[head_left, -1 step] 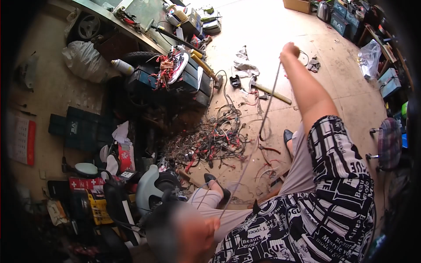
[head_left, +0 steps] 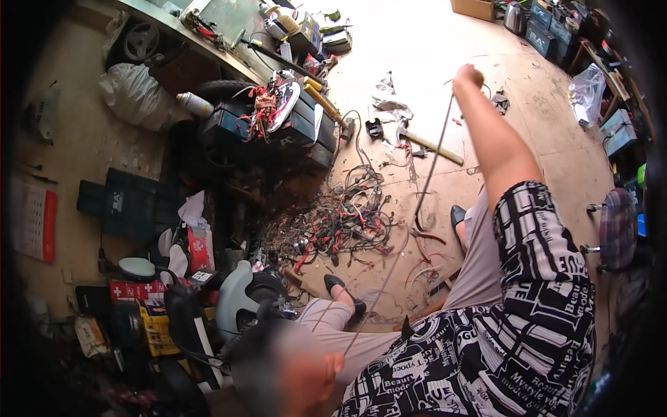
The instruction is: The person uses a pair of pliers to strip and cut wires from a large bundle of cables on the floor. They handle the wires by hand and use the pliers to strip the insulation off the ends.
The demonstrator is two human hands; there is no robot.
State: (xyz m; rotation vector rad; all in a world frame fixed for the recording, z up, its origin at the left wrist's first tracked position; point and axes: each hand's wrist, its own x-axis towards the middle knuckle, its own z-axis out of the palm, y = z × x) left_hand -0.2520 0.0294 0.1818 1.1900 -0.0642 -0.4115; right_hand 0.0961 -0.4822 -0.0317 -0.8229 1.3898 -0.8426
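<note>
My right arm, in a black-and-white patterned sleeve, stretches toward the upper right; my right hand (head_left: 469,78) is closed on a thin dark cable (head_left: 436,160), which hangs toward the floor near red-handled pliers (head_left: 427,238). A blurred patch covers most of what seems to be my left hand (head_left: 333,366) at the lower middle; a thin strand runs down to it, and its grip cannot be made out. Between my feet and the batteries lies a tangle of wires (head_left: 354,215). A long-handled hammer (head_left: 434,146) lies beyond it.
Stacked batteries (head_left: 306,146) with wires on top stand left of centre, below a cluttered bench (head_left: 229,38). Scooter parts (head_left: 233,302) crowd the lower left. A small wheeled seat (head_left: 615,229) is at the right, with shelves of batteries and bags (head_left: 583,94) behind it.
My right hand has moved slightly to the right. The hanging cable has shifted with it, its bend sitting a little lower and further right by the pliers.
</note>
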